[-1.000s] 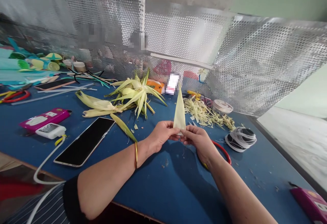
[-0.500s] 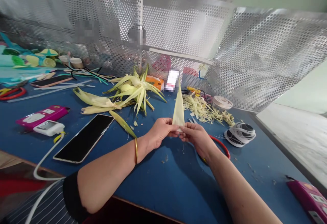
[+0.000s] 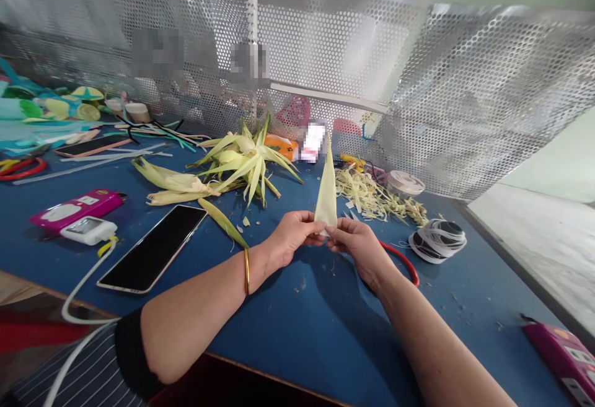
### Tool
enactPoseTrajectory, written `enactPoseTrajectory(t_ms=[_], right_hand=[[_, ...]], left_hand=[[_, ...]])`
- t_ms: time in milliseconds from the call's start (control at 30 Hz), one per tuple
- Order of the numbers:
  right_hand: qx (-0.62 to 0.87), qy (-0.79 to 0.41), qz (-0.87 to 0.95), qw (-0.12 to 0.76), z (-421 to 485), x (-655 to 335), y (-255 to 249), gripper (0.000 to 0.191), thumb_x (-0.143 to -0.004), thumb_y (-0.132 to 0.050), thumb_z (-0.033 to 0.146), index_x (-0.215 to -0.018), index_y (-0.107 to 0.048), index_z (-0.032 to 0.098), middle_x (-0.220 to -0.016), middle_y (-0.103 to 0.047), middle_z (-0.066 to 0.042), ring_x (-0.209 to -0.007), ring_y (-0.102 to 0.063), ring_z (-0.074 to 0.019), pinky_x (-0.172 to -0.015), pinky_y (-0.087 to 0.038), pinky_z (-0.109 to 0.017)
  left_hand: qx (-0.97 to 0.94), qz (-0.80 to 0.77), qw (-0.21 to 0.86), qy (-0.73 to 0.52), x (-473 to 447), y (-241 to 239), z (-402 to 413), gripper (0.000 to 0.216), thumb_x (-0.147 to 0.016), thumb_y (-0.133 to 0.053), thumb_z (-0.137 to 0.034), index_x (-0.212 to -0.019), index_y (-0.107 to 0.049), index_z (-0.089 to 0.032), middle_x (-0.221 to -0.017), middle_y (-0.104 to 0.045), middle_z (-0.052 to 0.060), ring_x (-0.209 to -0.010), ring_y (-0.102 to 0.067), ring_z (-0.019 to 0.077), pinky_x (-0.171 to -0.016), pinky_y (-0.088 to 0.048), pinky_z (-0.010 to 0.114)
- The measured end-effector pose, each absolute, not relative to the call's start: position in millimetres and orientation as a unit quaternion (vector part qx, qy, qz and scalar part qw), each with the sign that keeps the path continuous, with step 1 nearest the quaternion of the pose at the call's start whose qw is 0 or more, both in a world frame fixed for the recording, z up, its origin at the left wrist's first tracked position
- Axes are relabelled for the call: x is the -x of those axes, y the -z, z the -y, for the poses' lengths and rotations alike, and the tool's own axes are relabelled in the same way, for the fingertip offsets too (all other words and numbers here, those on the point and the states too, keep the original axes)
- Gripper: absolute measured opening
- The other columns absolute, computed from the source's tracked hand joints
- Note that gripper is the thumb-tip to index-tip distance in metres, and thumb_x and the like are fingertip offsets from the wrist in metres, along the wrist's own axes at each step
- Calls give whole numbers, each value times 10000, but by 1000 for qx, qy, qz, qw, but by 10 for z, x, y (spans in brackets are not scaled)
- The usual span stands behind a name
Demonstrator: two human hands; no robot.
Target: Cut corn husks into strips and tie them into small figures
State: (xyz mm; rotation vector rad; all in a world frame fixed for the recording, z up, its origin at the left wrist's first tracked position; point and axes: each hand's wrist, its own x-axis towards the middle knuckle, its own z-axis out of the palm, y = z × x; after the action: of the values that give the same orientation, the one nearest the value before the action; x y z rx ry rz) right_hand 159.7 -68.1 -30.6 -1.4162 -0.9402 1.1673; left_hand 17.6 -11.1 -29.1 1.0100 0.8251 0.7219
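Observation:
A pale green corn husk (image 3: 327, 193) stands upright with its pointed tip at the top, held above the table. My left hand (image 3: 296, 233) pinches its lower left edge, a gold bangle on the wrist. At the lower right corner, my right hand (image 3: 353, 241) grips the husk between thumb and fingers. Both thumbs almost meet at its base. Partly under the right hand lie red-handled scissors (image 3: 403, 262), their blade tips showing beyond the fingers. Behind to the left spreads a pile of corn husks (image 3: 248, 159); a heap of thin husk strips (image 3: 360, 193) lies behind to the right.
On the blue table (image 3: 288, 326) are a dark-screened phone (image 3: 153, 249), a purple power strip (image 3: 77, 209) with a white plug and cable, and wound white thread (image 3: 437, 241). Another purple power strip (image 3: 562, 357) sits at right. A perforated metal screen (image 3: 325, 54) closes the back.
The husk has turned slightly, and its tip now leans a little to the right. My fingers have shifted slightly at its base; both hands still hold it.

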Motion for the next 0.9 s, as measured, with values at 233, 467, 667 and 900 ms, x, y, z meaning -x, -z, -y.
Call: enactPoseTrajectory(t_ms=[233, 467, 667, 900], right_hand=[[575, -513, 383, 509, 690, -1601, 309, 414, -517, -869, 471, -704, -686, 151, -605, -653, -2, -579, -583, -109, -567, -440, -227], [508, -605, 350, 504, 698, -1623, 313, 362, -556, -883, 388, -765, -716, 144, -680, -675, -17, -591, -584, -98, -608, -472, -234], [470, -661, 309, 497, 686, -1674, 336, 284, -579, -879, 280, -773, -727, 138, -689, -671, -22, -586, -588, -95, -608, -498, -229], [461, -685, 292, 483, 670, -1716, 365, 242, -593, -875, 237, -750, -725, 130, -660, -660, -12, -578, -597, -88, -585, -509, -206]], left_hand=[[-457, -389, 735, -316, -190, 310, 111, 122, -748, -756, -171, -724, -659, -101, -608, -659, 35, -533, -616, 99, -581, -534, 218], [-411, -364, 787, -283, -182, 306, 109, 122, -781, -752, -175, -741, -674, -90, -572, -628, 21, -503, -587, 81, -561, -525, 196], [-387, -343, 816, -259, -164, 282, 104, 132, -806, -731, -166, -716, -670, -91, -577, -624, 23, -506, -584, 75, -563, -523, 183], [-387, -356, 812, -252, -173, 277, 108, 108, -807, -717, -123, -713, -673, -90, -582, -626, 19, -492, -570, 68, -550, -514, 185]])
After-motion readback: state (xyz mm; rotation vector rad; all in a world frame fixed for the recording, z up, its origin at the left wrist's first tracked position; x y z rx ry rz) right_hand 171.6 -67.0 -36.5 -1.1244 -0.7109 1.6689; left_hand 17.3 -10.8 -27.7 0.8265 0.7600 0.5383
